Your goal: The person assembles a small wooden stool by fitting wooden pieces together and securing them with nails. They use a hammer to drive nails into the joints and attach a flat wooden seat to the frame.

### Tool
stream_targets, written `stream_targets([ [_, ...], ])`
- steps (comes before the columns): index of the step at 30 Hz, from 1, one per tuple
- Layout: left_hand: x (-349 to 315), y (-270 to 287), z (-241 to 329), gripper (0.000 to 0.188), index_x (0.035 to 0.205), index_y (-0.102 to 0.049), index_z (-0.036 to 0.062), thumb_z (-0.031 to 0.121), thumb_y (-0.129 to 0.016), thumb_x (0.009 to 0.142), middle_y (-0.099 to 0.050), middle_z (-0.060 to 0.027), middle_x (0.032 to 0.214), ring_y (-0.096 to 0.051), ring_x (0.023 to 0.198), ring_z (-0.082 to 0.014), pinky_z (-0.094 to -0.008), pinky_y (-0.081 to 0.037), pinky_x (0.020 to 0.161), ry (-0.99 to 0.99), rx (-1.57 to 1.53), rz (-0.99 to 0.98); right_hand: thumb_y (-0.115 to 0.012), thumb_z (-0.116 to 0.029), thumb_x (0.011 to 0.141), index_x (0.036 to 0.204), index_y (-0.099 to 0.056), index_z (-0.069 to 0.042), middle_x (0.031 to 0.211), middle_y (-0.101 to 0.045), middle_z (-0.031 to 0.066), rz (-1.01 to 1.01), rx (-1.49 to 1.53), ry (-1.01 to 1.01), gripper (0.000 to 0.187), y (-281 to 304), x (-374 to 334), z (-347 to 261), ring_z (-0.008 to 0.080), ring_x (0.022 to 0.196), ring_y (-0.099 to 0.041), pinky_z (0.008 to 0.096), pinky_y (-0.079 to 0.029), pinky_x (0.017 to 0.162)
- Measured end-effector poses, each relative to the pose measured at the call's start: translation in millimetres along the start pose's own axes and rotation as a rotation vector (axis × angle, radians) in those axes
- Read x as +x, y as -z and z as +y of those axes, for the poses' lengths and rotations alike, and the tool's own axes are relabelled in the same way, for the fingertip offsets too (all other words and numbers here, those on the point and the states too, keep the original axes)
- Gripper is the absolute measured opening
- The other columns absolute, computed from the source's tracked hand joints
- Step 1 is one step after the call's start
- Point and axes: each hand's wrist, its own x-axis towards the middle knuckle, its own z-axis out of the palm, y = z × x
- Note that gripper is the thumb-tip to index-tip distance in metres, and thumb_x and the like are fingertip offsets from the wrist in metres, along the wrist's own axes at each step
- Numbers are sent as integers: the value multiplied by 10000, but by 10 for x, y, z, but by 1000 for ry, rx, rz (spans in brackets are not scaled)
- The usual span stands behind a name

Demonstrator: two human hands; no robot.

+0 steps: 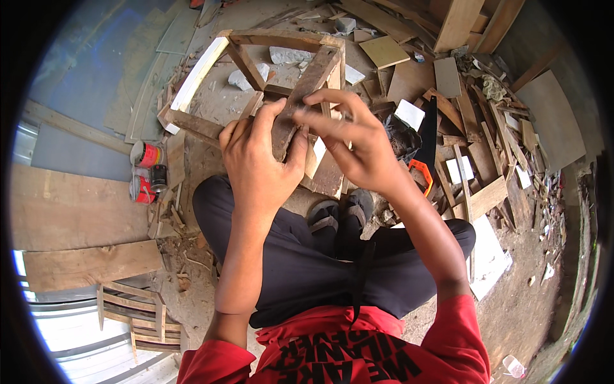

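A wooden frame (275, 38) made of joined bars stands on the floor in front of me, one of its sides faced in white. My left hand (259, 157) is closed around a dark, worn wooden bar (311, 75) at the frame's near right side, thumb on one edge and fingers on the other. Just right of that bar, my right hand (361, 141) has its fingers stretched out and spread, some smeared by motion. Its fingertips are at the bar's edge; whether they touch it I cannot tell. Part of the bar is hidden behind my hands.
A handsaw (422, 176) with an orange handle lies to the right, beside heaped wood offcuts (480, 121). Red cans (147, 155) and a small black can (158, 177) stand at left. Boards (83, 208) and a slatted wooden piece (137, 313) are further left. White chunks (249, 75) lie beyond the frame.
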Motion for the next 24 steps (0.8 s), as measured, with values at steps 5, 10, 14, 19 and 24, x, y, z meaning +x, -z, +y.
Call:
stream_targets([
  [5,16,4,36,356,1140,-662,93,198,-749,810,-725,-105,980,-664,915,-276,-405,-403,982,20,-8,-3,-705,-62,915,1049,-725,-9,1019,-689,121,291,203,-288,146,-102,-202,108,204,927,-661,330,-513,828],
  [10,69,50,56,332,1109,-657,82,173,-756,805,-725,-118,1010,-655,931,-309,-416,-414,977,135,-128,-104,-745,14,837,973,-723,-5,945,-691,104,290,78,-251,139,-352,-398,15,250,888,-676,346,-536,802],
  [14,112,112,123,323,1096,-650,75,164,-759,805,-722,-131,1015,-621,997,-335,-441,-425,967,274,-192,-182,-735,7,854,1066,-704,8,943,-659,123,396,245,-373,214,-677,-472,-170,238,857,-658,326,-527,767],
  [19,130,93,145,327,1081,-653,67,175,-767,794,-717,-142,955,-604,984,-343,-454,-429,955,319,-192,-183,-722,31,851,1034,-693,27,932,-653,140,583,173,-317,185,-854,-408,-172,250,854,-650,339,-521,739],
  [24,148,56,160,298,1035,-655,65,165,-768,777,-704,-128,853,-614,891,-338,-436,-432,929,328,-213,-148,-738,33,834,995,-684,21,927,-648,136,589,93,-258,170,-856,-383,-58,269,843,-644,348,-514,733],
])
